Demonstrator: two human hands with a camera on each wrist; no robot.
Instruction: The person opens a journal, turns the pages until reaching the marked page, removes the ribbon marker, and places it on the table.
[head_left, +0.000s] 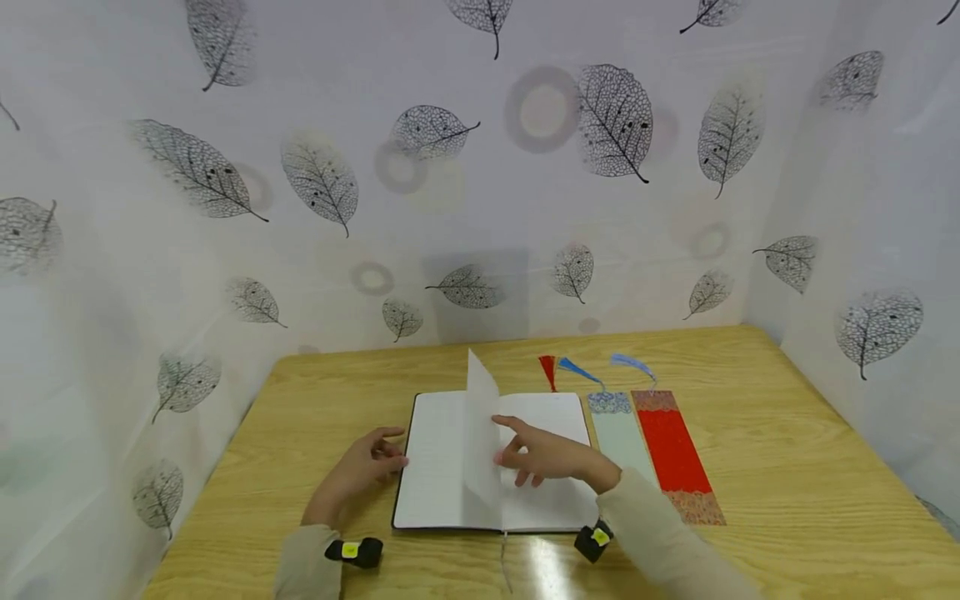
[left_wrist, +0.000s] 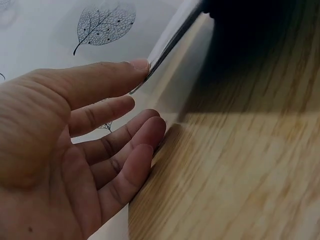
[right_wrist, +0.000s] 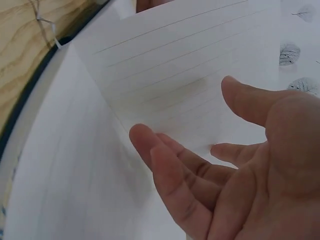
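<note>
An open lined notebook (head_left: 431,458) with a dark cover lies on the table. Between its two halves one page (head_left: 482,450) stands raised and bent. At the left edge is my left hand (head_left: 363,467); in the left wrist view its thumb rests against the notebook's edge while the other fingers hang relaxed below. My right hand (head_left: 551,454) is over the right half, its index finger stretched to the raised page. The right wrist view shows the fingers (right_wrist: 182,200) loosely spread beside the lined page (right_wrist: 170,75), with the thumb apart from them.
To the notebook's right lie a pale green bookmark (head_left: 622,446) and a red bookmark (head_left: 678,454), with red (head_left: 549,371) and blue tassels (head_left: 581,369) above. A ribbon marker (head_left: 506,567) trails toward the front of the wooden table (head_left: 787,467). Leaf-printed curtains (head_left: 480,208) stand behind.
</note>
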